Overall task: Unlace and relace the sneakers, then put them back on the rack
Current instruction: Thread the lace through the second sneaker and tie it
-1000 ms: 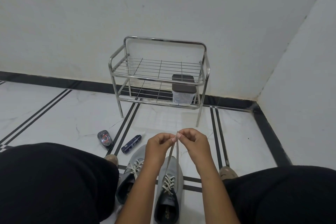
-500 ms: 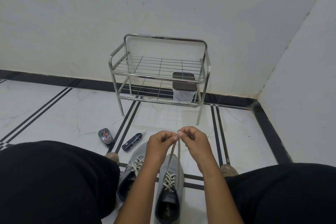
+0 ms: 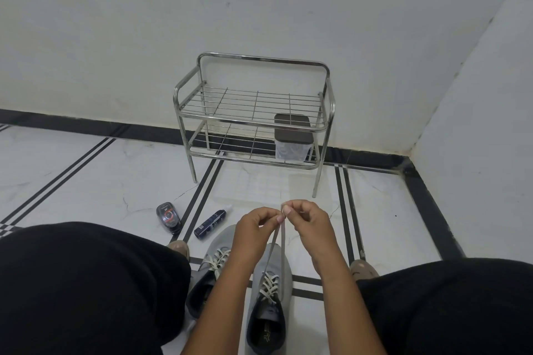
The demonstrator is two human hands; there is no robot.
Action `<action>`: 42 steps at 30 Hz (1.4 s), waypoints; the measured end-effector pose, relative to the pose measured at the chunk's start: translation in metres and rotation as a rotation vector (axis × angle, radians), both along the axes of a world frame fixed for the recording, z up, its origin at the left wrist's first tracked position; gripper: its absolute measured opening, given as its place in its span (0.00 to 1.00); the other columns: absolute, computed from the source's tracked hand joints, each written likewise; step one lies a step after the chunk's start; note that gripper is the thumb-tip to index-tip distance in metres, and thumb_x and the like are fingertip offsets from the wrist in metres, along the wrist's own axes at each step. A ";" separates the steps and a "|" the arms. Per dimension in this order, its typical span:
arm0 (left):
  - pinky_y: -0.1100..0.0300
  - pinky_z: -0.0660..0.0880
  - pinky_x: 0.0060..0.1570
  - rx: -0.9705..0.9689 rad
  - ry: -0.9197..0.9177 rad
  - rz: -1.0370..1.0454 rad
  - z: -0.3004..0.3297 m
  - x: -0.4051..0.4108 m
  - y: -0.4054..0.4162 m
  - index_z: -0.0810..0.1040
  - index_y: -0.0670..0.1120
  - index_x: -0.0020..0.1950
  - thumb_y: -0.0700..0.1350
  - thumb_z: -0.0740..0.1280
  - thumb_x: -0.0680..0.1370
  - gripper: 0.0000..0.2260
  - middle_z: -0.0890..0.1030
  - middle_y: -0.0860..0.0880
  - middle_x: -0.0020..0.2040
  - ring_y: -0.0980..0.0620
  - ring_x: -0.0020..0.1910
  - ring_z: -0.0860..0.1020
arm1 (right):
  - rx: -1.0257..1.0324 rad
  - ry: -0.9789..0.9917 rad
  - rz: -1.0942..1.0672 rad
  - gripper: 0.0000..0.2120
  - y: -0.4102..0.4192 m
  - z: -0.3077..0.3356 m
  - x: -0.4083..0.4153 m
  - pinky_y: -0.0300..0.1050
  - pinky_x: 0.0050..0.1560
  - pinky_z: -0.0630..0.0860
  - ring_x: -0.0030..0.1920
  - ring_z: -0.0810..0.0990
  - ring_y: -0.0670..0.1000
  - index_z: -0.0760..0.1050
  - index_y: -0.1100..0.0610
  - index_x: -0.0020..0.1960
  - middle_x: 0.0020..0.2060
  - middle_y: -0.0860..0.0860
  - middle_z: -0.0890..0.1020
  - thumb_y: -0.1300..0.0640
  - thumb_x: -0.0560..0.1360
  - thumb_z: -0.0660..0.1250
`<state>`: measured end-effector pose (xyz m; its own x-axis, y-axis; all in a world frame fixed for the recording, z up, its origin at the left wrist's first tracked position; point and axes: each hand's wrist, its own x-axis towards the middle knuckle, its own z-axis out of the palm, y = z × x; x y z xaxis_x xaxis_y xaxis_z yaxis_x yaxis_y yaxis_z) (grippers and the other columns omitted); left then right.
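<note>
On white marble floor (image 3: 86, 181) (black-striped, walled corner), both hands pinch lace ends (image 3: 281, 228).

grey sneakers (image 3: 268, 291) side by side, floor

The left hand (image 3: 253, 228) and its forearm cover part of the toe and inner side of the left sneaker (image 3: 212, 271), and the black-clad left knee (image 3: 86, 282) hides its heel. The right sneaker (image 3: 269, 300) runs off the near edge at its heel. The print on the small bottle (image 3: 210, 223) is too small to read. The contents of the dark-lidded container (image 3: 292, 138) stay unclear behind the rack's (image 3: 253, 124) bars.
</note>
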<state>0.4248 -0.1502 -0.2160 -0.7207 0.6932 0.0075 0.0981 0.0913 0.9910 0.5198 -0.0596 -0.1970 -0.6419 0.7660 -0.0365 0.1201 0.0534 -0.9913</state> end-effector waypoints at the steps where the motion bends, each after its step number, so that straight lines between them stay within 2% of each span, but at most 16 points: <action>1: 0.60 0.76 0.50 -0.001 0.012 0.009 0.000 0.000 0.000 0.84 0.46 0.45 0.43 0.70 0.76 0.03 0.84 0.51 0.43 0.55 0.46 0.81 | -0.017 0.017 -0.017 0.04 0.001 0.002 0.001 0.42 0.53 0.76 0.51 0.80 0.48 0.82 0.49 0.49 0.50 0.49 0.83 0.54 0.76 0.68; 6: 0.63 0.76 0.49 -0.017 0.047 0.039 0.000 0.000 0.001 0.84 0.47 0.45 0.43 0.70 0.75 0.03 0.84 0.52 0.43 0.57 0.45 0.81 | -0.019 -0.046 -0.035 0.08 0.007 0.005 0.010 0.37 0.48 0.74 0.49 0.79 0.45 0.81 0.52 0.52 0.48 0.46 0.83 0.59 0.78 0.65; 11: 0.63 0.75 0.48 -0.037 0.069 0.053 -0.003 -0.003 0.001 0.84 0.47 0.45 0.42 0.70 0.75 0.03 0.84 0.53 0.43 0.57 0.46 0.81 | -0.048 -0.253 0.162 0.05 0.005 -0.008 0.015 0.33 0.44 0.73 0.45 0.81 0.44 0.81 0.56 0.50 0.46 0.49 0.83 0.59 0.74 0.70; 15: 0.62 0.76 0.49 -0.022 0.048 0.102 -0.001 -0.002 0.001 0.84 0.48 0.45 0.42 0.70 0.75 0.03 0.84 0.53 0.43 0.57 0.45 0.81 | -0.032 -0.211 0.083 0.05 -0.003 -0.021 0.010 0.35 0.49 0.76 0.45 0.83 0.45 0.81 0.58 0.47 0.41 0.49 0.86 0.57 0.76 0.68; 19: 0.64 0.75 0.48 -0.002 0.033 0.200 -0.002 -0.007 0.000 0.83 0.51 0.44 0.43 0.70 0.75 0.03 0.84 0.55 0.43 0.58 0.46 0.80 | -0.082 -0.249 -0.090 0.05 -0.008 -0.035 0.005 0.48 0.51 0.79 0.36 0.82 0.48 0.79 0.54 0.45 0.34 0.49 0.82 0.56 0.78 0.65; 21: 0.63 0.76 0.48 -0.024 0.073 0.135 -0.005 -0.008 0.004 0.84 0.50 0.45 0.43 0.71 0.75 0.03 0.84 0.54 0.43 0.57 0.47 0.81 | -0.083 -0.310 0.049 0.07 -0.014 -0.036 0.001 0.44 0.47 0.78 0.38 0.79 0.46 0.80 0.51 0.45 0.37 0.48 0.82 0.58 0.78 0.64; 23: 0.62 0.76 0.49 -0.051 0.126 0.072 -0.006 -0.006 0.010 0.84 0.49 0.45 0.44 0.71 0.74 0.02 0.84 0.54 0.44 0.57 0.47 0.80 | -0.140 -0.337 0.222 0.07 -0.021 -0.033 -0.005 0.41 0.42 0.76 0.38 0.77 0.47 0.81 0.54 0.45 0.38 0.51 0.81 0.58 0.76 0.64; 25: 0.62 0.75 0.50 -0.059 0.167 0.047 -0.008 -0.004 0.012 0.84 0.49 0.46 0.46 0.70 0.75 0.03 0.84 0.54 0.44 0.58 0.48 0.80 | -0.169 -0.336 0.269 0.08 -0.025 -0.033 -0.006 0.41 0.41 0.75 0.35 0.75 0.48 0.80 0.58 0.43 0.36 0.52 0.79 0.59 0.76 0.63; 27: 0.59 0.75 0.51 -0.052 0.076 0.073 -0.017 -0.007 0.011 0.82 0.49 0.47 0.48 0.66 0.78 0.06 0.83 0.54 0.44 0.57 0.48 0.80 | -0.217 -0.306 0.177 0.10 -0.020 -0.040 -0.005 0.37 0.38 0.73 0.32 0.72 0.47 0.81 0.55 0.42 0.32 0.49 0.76 0.57 0.79 0.62; 30: 0.52 0.73 0.57 -0.120 -0.291 0.132 -0.044 -0.019 0.006 0.76 0.48 0.56 0.53 0.54 0.83 0.14 0.83 0.48 0.49 0.51 0.50 0.80 | -0.286 -0.263 0.016 0.11 -0.007 -0.054 0.000 0.37 0.37 0.72 0.30 0.69 0.47 0.79 0.56 0.45 0.30 0.48 0.71 0.51 0.79 0.64; 32: 0.52 0.72 0.56 -0.250 -0.493 0.012 -0.065 -0.018 0.001 0.73 0.47 0.59 0.57 0.47 0.83 0.20 0.83 0.46 0.51 0.48 0.52 0.80 | -0.327 -0.234 -0.013 0.11 -0.001 -0.060 0.001 0.39 0.36 0.71 0.29 0.67 0.47 0.78 0.57 0.44 0.30 0.49 0.69 0.50 0.79 0.64; 34: 0.57 0.71 0.46 -0.376 -0.547 -0.163 -0.080 -0.006 -0.003 0.74 0.48 0.54 0.58 0.44 0.83 0.23 0.84 0.44 0.48 0.48 0.49 0.80 | -0.353 -0.210 0.005 0.11 0.003 -0.064 0.001 0.40 0.35 0.70 0.28 0.67 0.47 0.78 0.56 0.44 0.29 0.50 0.69 0.50 0.79 0.65; 35: 0.58 0.71 0.42 -0.389 -0.552 -0.189 -0.087 0.000 -0.003 0.76 0.46 0.52 0.59 0.44 0.83 0.25 0.84 0.44 0.41 0.49 0.43 0.81 | -0.340 -0.220 0.033 0.11 0.005 -0.066 0.000 0.40 0.36 0.70 0.29 0.68 0.47 0.79 0.56 0.44 0.30 0.50 0.71 0.50 0.78 0.65; 38: 0.61 0.66 0.31 -0.345 -0.665 -0.053 -0.097 0.000 0.002 0.79 0.43 0.44 0.58 0.47 0.83 0.27 0.71 0.51 0.22 0.54 0.23 0.70 | -0.292 -0.295 0.204 0.08 0.012 -0.070 0.003 0.46 0.44 0.76 0.37 0.76 0.49 0.82 0.55 0.46 0.37 0.57 0.83 0.52 0.76 0.68; 40: 0.62 0.64 0.29 -0.344 -0.657 0.098 -0.099 -0.011 0.000 0.78 0.43 0.44 0.57 0.51 0.83 0.23 0.68 0.53 0.21 0.56 0.22 0.66 | -0.213 -0.403 0.320 0.05 0.018 -0.071 0.006 0.45 0.46 0.77 0.40 0.78 0.48 0.83 0.57 0.45 0.37 0.54 0.83 0.55 0.74 0.72; 42: 0.61 0.64 0.30 -0.344 -0.641 0.141 -0.101 -0.019 -0.003 0.78 0.43 0.47 0.54 0.54 0.83 0.20 0.71 0.52 0.22 0.55 0.23 0.67 | -0.041 -0.528 0.345 0.03 0.020 -0.076 0.003 0.44 0.48 0.76 0.41 0.79 0.47 0.84 0.57 0.45 0.36 0.49 0.82 0.60 0.73 0.72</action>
